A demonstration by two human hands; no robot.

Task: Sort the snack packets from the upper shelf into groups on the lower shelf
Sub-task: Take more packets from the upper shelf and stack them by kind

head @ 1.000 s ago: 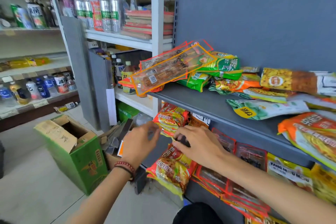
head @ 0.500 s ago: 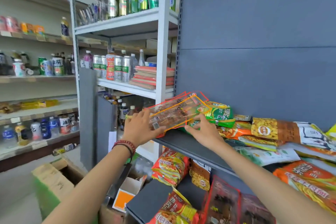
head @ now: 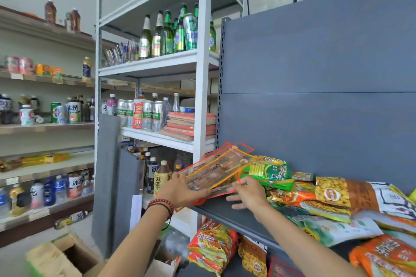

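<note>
A stack of flat clear packets with orange and red borders [head: 216, 171] lies at the left end of the grey upper shelf [head: 225, 211], overhanging its edge. My left hand [head: 182, 192] grips the stack's near left corner. My right hand [head: 248, 193] holds its near right edge, fingers curled under it above the shelf. Green packets [head: 267, 172] lie just behind the right hand. Yellow, orange and white snack packets [head: 337, 195] fill the shelf to the right. On the lower shelf, orange-red packets [head: 211, 245] and a yellow one [head: 253, 258] show at the left.
A white metal rack [head: 202, 96] with beer bottles, cans and red boxes stands right beside the grey shelf unit. Grey panels [head: 105, 175] lean against it. Cardboard boxes [head: 60, 256] sit on the floor below my left arm. Drink shelves line the far left wall.
Both hands rose from the lower shelf to the upper one and took hold of the clear packet stack. The view tilted upward.
</note>
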